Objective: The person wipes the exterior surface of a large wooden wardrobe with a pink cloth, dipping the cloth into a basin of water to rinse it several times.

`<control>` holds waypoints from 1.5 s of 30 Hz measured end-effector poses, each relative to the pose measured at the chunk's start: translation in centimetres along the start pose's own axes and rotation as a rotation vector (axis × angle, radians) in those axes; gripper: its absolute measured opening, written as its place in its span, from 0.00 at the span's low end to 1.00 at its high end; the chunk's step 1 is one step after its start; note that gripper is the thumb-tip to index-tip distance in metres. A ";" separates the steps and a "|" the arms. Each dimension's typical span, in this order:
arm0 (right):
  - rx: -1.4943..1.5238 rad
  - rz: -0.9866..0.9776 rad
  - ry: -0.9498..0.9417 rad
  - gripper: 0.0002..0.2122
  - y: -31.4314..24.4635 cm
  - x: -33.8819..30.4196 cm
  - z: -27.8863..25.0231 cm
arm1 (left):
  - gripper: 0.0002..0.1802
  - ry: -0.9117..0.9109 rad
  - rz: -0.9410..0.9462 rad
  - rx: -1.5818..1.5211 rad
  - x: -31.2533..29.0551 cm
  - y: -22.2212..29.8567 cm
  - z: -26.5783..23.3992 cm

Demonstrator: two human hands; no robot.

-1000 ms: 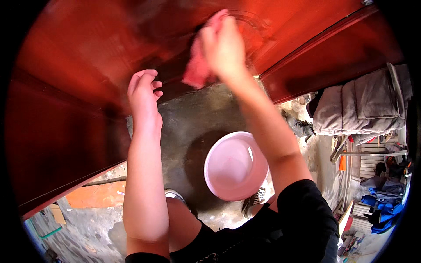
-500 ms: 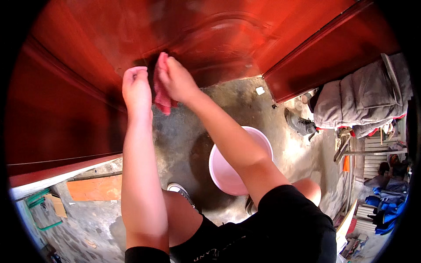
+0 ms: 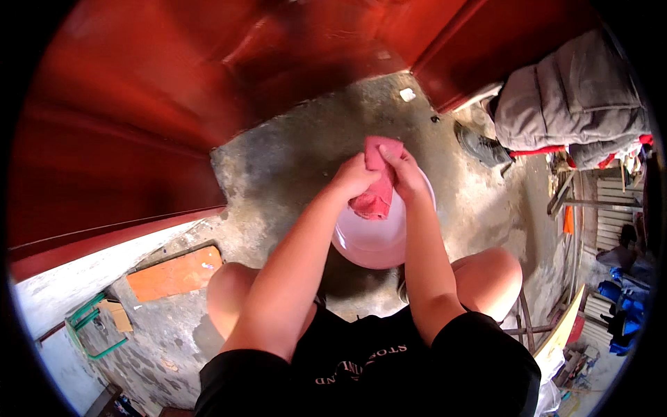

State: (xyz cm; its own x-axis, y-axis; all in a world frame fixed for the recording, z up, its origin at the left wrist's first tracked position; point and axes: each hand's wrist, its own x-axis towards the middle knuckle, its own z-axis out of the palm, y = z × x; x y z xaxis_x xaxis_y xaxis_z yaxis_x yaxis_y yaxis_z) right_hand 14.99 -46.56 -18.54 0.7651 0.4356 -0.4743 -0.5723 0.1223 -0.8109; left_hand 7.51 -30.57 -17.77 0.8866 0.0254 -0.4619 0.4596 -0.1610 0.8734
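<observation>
A folded pinkish-red cloth (image 3: 376, 198) is held between my two hands above a pale pink basin (image 3: 372, 247) on the floor. My left hand (image 3: 356, 177) grips the cloth's left side with its fingers curled in. On the other side, my right hand (image 3: 405, 172) pinches it, thumb lying on top. The cloth's upper end sticks up past both hands and its lower end hangs over the basin. Part of the basin's far rim is hidden behind the hands and cloth.
Ahead stands a red panelled door (image 3: 174, 83). On the concrete floor lie a small white object (image 3: 407, 94) and a dark shoe (image 3: 481, 146). Grey padded fabric (image 3: 570, 97) is heaped at right. An orange board (image 3: 174, 273) lies at left near a green metal frame (image 3: 87, 316).
Both hands have come down from the red door to above the basin. The cloth, earlier in my right hand alone, is now gripped by both. My view has shifted too.
</observation>
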 end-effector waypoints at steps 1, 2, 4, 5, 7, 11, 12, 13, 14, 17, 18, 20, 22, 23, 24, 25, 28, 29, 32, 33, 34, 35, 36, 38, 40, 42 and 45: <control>-0.040 0.027 0.039 0.15 1.5 0.1 -1.8 | 0.27 -0.041 -0.013 -0.175 1.5 -3.2 2.7; -0.079 0.063 0.066 0.15 2.8 0.0 -3.0 | 0.27 -0.068 -0.036 -0.351 1.7 -5.0 4.5; -0.175 0.130 0.080 0.16 4.2 0.0 -4.6 | 0.32 0.019 -0.214 -0.427 1.5 -9.8 7.7; -0.208 0.229 0.111 0.17 5.0 -0.2 -5.4 | 0.30 0.055 -0.255 -0.447 1.6 -11.5 9.4; -0.226 0.425 0.132 0.19 7.1 0.0 -8.5 | 0.29 0.107 -0.320 -0.543 1.3 -13.7 12.4; -0.399 0.217 -0.023 0.26 11.6 2.9 -15.6 | 0.28 0.002 -0.410 -0.751 2.1 -13.8 15.3; -0.635 0.161 0.063 0.27 12.6 3.2 -16.2 | 0.28 -0.053 -0.449 -0.779 2.0 -13.9 15.2; -0.862 0.080 0.096 0.27 13.1 3.9 -14.2 | 0.29 0.064 -0.380 -0.731 1.8 -17.3 14.9; -1.091 -0.008 0.147 0.27 13.6 4.4 -12.9 | 0.30 0.138 -0.356 -0.506 1.9 -19.4 14.4; -1.379 0.004 0.106 0.28 13.2 3.6 -11.3 | 0.34 0.227 -0.478 0.137 1.4 -18.2 14.7; -1.461 -0.076 0.105 0.28 13.2 3.7 -10.7 | 0.33 0.262 -0.492 0.179 1.5 -17.6 14.9; -1.514 -0.072 0.023 0.26 12.7 4.0 -10.0 | 0.33 0.325 -0.518 0.266 1.7 -16.4 15.3; -1.564 -0.171 0.001 0.24 12.3 4.4 -10.9 | 0.31 0.337 -0.519 0.171 2.2 -14.8 16.1; -1.568 -0.165 -0.001 0.22 12.3 4.3 -11.5 | 0.30 0.337 -0.517 0.124 2.6 -14.1 16.5; -1.560 -0.179 -0.037 0.20 11.9 3.7 -10.1 | 0.28 0.439 -0.488 -0.001 2.8 -16.4 16.5; -1.543 -0.205 -0.098 0.18 11.6 2.8 -7.7 | 0.27 0.566 -0.464 -0.122 2.6 -20.9 16.2; -1.612 0.032 -0.075 0.18 12.0 0.1 -6.6 | 0.28 0.460 -0.492 -0.001 3.9 -20.4 17.3; -1.590 0.017 -0.024 0.18 12.8 -0.2 -7.4 | 0.29 0.356 -0.505 0.135 4.1 -17.8 17.2; -1.504 -0.150 0.028 0.18 17.4 0.2 -6.1 | 0.24 0.533 -0.436 -0.185 3.8 -23.4 17.7; -1.489 -0.252 0.066 0.18 18.6 1.3 -5.7 | 0.22 0.600 -0.361 -0.358 3.9 -25.3 17.7; -1.497 -0.317 0.136 0.18 18.8 2.2 -6.7 | 0.21 0.582 -0.325 -0.478 4.0 -24.5 18.5; -1.541 -0.241 0.114 0.18 18.6 3.6 -7.8 | 0.21 0.527 -0.424 -0.312 3.5 -23.7 19.5; -1.573 -0.158 0.077 0.19 17.3 4.6 -7.7 | 0.20 0.482 -0.409 -0.428 2.9 -23.2 19.8; -1.593 -0.105 0.073 0.19 16.2 4.9 -7.6 | 0.20 0.405 -0.355 -0.654 2.3 -22.0 19.6; -1.578 -0.161 0.111 0.18 15.6 4.6 -6.7 | 0.17 0.384 -0.469 -0.614 2.1 -22.9 18.9; -1.510 -0.110 0.104 0.17 14.6 3.0 -6.1 | 0.15 0.379 -0.521 -0.623 2.1 -23.0 18.6; -1.493 -0.087 0.051 0.15 15.5 0.0 -6.4 | 0.11 0.471 -0.456 -0.890 2.6 -22.2 18.6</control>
State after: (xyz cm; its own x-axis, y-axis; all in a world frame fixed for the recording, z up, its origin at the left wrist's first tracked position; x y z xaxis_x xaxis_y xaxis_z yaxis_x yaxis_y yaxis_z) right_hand 8.02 -50.42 -33.30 0.8070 0.4409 -0.3928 0.2720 -0.8680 -0.4154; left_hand -1.37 -45.28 -41.23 0.4685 0.3053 -0.8290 0.4543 0.7216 0.5225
